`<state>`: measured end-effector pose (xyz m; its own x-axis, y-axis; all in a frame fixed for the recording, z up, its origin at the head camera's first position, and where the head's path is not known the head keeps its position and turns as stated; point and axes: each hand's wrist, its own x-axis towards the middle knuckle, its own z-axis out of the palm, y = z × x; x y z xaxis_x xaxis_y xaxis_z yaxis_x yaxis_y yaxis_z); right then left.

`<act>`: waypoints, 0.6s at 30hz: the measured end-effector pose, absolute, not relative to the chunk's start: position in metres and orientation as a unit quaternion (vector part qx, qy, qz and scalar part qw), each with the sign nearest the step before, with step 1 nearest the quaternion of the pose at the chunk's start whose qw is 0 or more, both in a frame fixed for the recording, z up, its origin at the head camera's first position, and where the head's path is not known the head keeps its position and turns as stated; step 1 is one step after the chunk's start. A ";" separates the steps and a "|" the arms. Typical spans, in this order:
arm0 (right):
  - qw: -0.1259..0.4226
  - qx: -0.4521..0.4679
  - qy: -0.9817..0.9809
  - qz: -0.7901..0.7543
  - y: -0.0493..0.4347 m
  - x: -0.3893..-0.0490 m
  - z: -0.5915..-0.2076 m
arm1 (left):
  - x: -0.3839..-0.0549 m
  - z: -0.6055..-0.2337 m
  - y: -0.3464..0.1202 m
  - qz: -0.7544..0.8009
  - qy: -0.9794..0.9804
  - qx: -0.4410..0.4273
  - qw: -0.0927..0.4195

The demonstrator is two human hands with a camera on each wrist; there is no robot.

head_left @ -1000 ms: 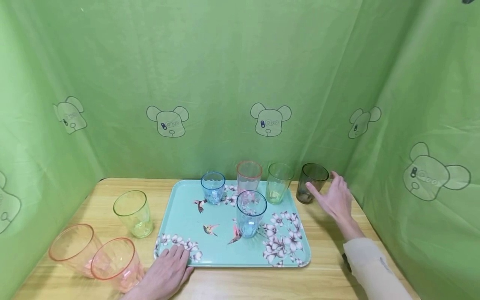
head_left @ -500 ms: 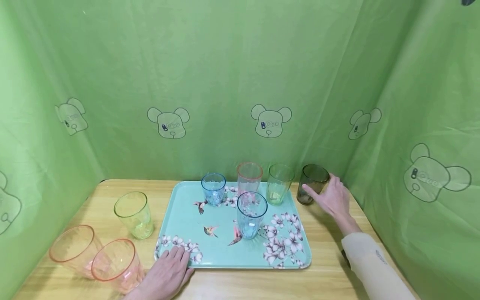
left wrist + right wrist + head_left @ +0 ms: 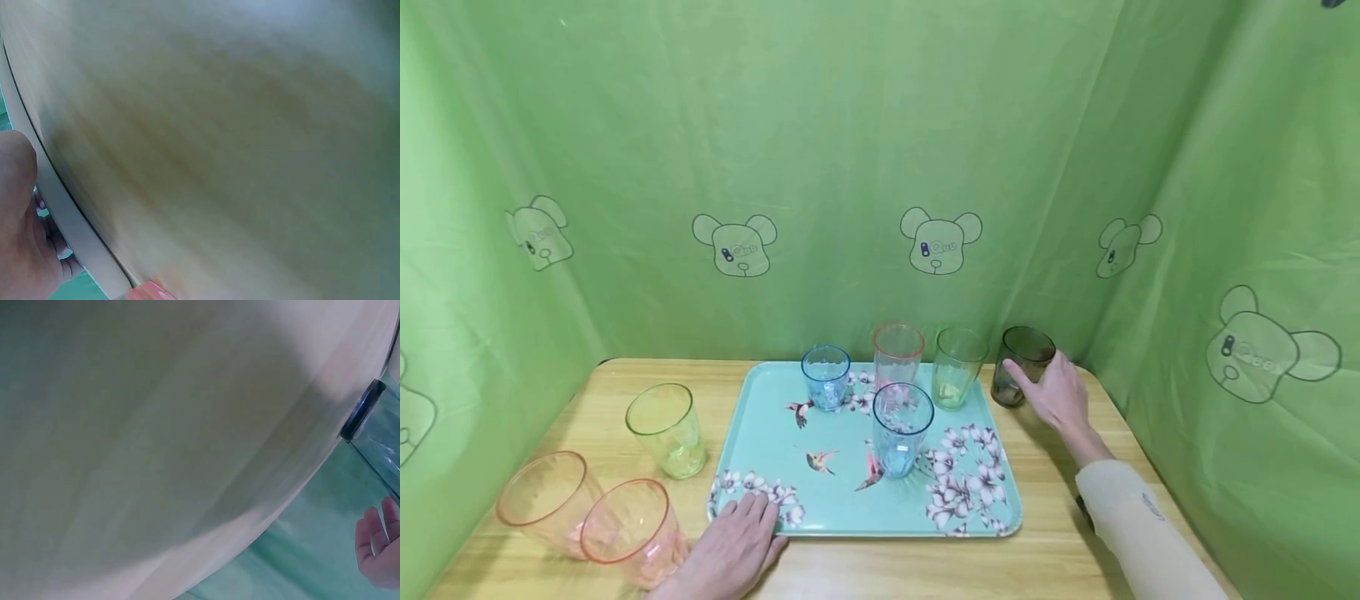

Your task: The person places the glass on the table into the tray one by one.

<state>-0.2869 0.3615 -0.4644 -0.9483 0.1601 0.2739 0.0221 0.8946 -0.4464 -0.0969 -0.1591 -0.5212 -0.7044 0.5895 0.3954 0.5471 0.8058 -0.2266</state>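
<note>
My right hand [image 3: 1056, 393] is at a dark grey glass tumbler [image 3: 1028, 362], which stands on the table just right of the tray. The thumb lies across its near side, and the fingers reach along its right side, partly hidden. In the right wrist view, several fairly straight fingers [image 3: 375, 534] show close beside the tumbler [image 3: 384, 440]. My left hand [image 3: 733, 537] holds the front left corner of a turquoise floral tray [image 3: 842, 517], fingers over the rim and thumb at the outer edge. In the left wrist view the hand [image 3: 22, 237] is beside the tray rim [image 3: 59, 206].
On the tray stand a small blue glass [image 3: 826, 379], a larger blue glass [image 3: 901, 433], a pink glass [image 3: 898, 354] and a green glass [image 3: 958, 371]. Left on the table [image 3: 850, 571] are a green glass [image 3: 666, 429] and two pink glasses [image 3: 550, 500]. Green curtains [image 3: 835, 167] surround it.
My right hand has moved left and closer around the dark tumbler, which has shifted very slightly left. The left hand and the tray stay in place.
</note>
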 end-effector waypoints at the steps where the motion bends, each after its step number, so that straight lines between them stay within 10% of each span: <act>1: 0.151 -0.045 -0.961 0.225 0.362 -0.287 -0.464 | -0.097 -0.521 -0.159 0.046 -0.922 -0.308 0.231; 18: 0.138 -0.019 -0.969 0.204 0.367 -0.286 -0.462 | -0.095 -0.520 -0.158 0.047 -0.919 -0.310 0.237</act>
